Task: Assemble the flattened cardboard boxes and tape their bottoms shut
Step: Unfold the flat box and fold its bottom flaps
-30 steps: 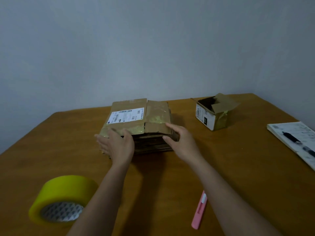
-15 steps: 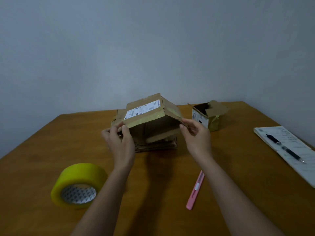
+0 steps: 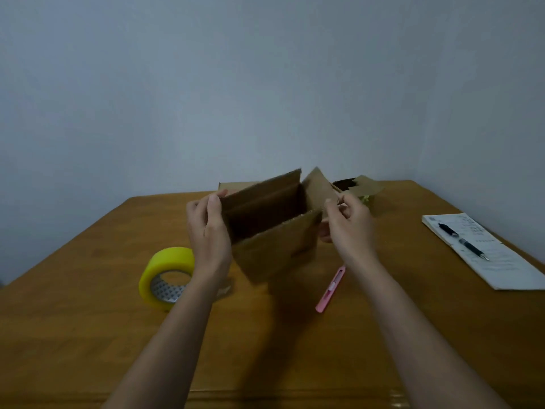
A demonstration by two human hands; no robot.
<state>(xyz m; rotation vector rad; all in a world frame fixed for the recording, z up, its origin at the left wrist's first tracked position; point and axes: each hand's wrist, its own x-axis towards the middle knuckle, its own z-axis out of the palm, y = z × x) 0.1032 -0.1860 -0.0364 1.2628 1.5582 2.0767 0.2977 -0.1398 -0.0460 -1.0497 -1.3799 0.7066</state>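
Nearest, the tape roll (image 3: 166, 274) and pink cutter (image 3: 331, 289) lie on the worktop (image 3: 88, 335) either side of the box (image 3: 271, 228). The box hangs above them between both hands, long axis left to right, half opened, brown and creased. The left hand (image 3: 208, 231) grips its left edge, and the right hand (image 3: 348, 224) pinches a flap with curled fingers (image 3: 339, 203).

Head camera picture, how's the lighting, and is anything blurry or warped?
Head view: dim, flat light with a grey cast; the cardboard box throws a soft shadow on the table toward the camera; its inside is near black; wide-angle lens bows the table's edges; text on the paper pad is too soft to read.
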